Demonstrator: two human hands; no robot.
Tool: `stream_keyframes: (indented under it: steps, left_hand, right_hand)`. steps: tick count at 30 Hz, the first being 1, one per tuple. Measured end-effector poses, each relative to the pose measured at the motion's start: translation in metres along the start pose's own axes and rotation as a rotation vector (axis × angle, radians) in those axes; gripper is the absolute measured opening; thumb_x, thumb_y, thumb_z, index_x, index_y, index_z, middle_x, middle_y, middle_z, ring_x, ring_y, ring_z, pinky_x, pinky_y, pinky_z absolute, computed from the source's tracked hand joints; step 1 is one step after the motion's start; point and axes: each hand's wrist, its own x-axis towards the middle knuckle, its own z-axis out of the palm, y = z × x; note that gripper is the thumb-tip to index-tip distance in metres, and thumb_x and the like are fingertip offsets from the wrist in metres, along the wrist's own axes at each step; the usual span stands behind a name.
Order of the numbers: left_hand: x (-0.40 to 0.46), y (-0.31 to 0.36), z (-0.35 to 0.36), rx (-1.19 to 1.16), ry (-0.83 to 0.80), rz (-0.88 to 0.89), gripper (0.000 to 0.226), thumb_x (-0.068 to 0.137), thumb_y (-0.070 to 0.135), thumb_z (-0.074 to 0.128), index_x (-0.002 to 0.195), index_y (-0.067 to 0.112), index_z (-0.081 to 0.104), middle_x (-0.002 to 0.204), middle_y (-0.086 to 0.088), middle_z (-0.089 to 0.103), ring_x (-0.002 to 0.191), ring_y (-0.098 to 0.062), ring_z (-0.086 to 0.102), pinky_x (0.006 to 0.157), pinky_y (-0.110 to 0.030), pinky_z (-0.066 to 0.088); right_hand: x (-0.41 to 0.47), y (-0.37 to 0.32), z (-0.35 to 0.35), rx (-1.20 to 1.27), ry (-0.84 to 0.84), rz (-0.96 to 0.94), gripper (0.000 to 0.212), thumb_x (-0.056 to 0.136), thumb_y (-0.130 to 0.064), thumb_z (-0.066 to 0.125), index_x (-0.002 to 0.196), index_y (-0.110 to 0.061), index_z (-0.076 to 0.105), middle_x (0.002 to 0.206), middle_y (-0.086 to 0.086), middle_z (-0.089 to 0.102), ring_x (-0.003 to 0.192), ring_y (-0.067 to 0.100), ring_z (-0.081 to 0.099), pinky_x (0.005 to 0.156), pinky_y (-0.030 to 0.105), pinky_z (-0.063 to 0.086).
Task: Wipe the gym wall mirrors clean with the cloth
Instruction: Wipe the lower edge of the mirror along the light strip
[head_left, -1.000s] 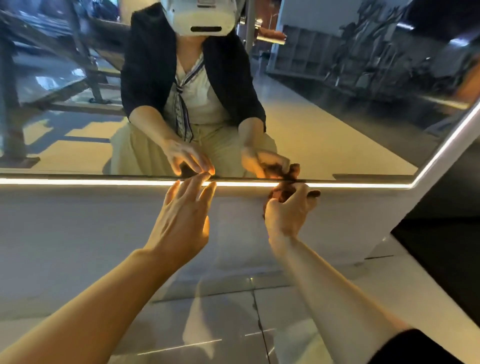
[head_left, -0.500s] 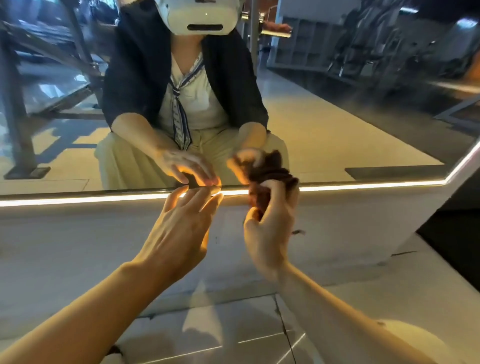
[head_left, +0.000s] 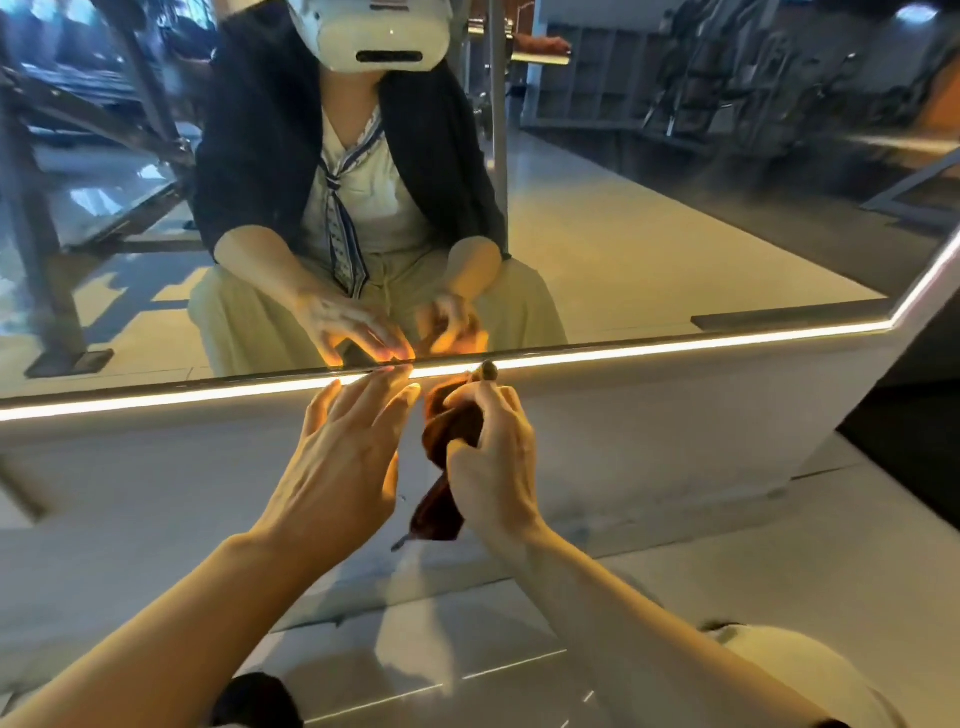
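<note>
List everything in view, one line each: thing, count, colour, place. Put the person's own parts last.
large wall mirror: one, reflecting the gym, upper half of view
glowing light strip: one, warm white, along the mirror's lower edge
white ledge panel: one, white, below the strip
glossy tiled floor: one, pale grey, bottom
crumpled brown cloth: one, dark brown, gripped in the right hand, tail hanging down
left hand: one, fingers straight, tips at the strip
right hand: one, curled round the cloth, beside the left
</note>
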Motion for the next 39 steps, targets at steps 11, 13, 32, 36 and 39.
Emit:
stream_keyframes:
  steps: [11, 13, 32, 36, 39]
  left_hand:
    - [-0.013, -0.014, -0.005, -0.046, 0.005, -0.021, 0.073, 0.067, -0.005, 0.080, 0.136, 0.001, 0.055, 0.145, -0.012, 0.048, 0.134, -0.026, 0.037, 0.112, -0.058, 0.033]
    - [-0.016, -0.018, -0.009, -0.065, 0.007, -0.034, 0.072, 0.071, -0.004, 0.078, 0.138, 0.002, 0.054, 0.148, -0.012, 0.045, 0.137, -0.025, 0.035, 0.114, -0.055, 0.029]
    - [-0.020, -0.030, -0.023, -0.157, 0.055, -0.125, 0.065, 0.076, -0.006, 0.074, 0.137, 0.003, 0.055, 0.146, -0.012, 0.049, 0.134, -0.031, 0.044, 0.114, -0.048, 0.029]
    - [-0.027, -0.037, -0.029, -0.062, 0.046, -0.112, 0.068, 0.069, -0.007, 0.078, 0.133, 0.004, 0.058, 0.141, -0.013, 0.054, 0.130, -0.029, 0.045, 0.112, -0.048, 0.029]
    - [-0.028, -0.051, -0.040, -0.042, 0.061, -0.116, 0.069, 0.071, -0.007, 0.078, 0.135, 0.006, 0.057, 0.140, -0.011, 0.055, 0.130, -0.028, 0.045, 0.113, -0.050, 0.030]
  right_hand:
    - [-0.013, -0.002, 0.024, 0.000, 0.086, 0.231, 0.035, 0.069, 0.010, 0.047, 0.095, -0.013, 0.048, 0.097, 0.010, 0.061, 0.086, 0.031, 0.062, 0.077, 0.039, 0.054]
    - [-0.017, -0.004, 0.026, -0.026, 0.244, 0.286, 0.033, 0.075, 0.012, 0.047, 0.096, -0.013, 0.045, 0.100, 0.011, 0.058, 0.089, 0.023, 0.063, 0.078, 0.032, 0.051]
    - [0.018, -0.049, 0.018, -0.235, 0.402, 0.236, 0.058, 0.089, 0.009, 0.055, 0.141, -0.010, 0.040, 0.139, 0.019, 0.041, 0.118, 0.042, 0.055, 0.091, 0.040, 0.048]
    - [-0.005, -0.053, 0.035, -0.276, -0.005, 0.003, 0.054, 0.086, 0.005, 0.060, 0.133, -0.020, 0.051, 0.135, 0.006, 0.046, 0.120, 0.029, 0.054, 0.090, 0.033, 0.047]
    - [-0.003, -0.059, 0.030, -0.290, 0.039, -0.001, 0.047, 0.088, -0.001, 0.061, 0.128, -0.024, 0.055, 0.126, 0.001, 0.051, 0.113, 0.023, 0.057, 0.079, 0.025, 0.041]
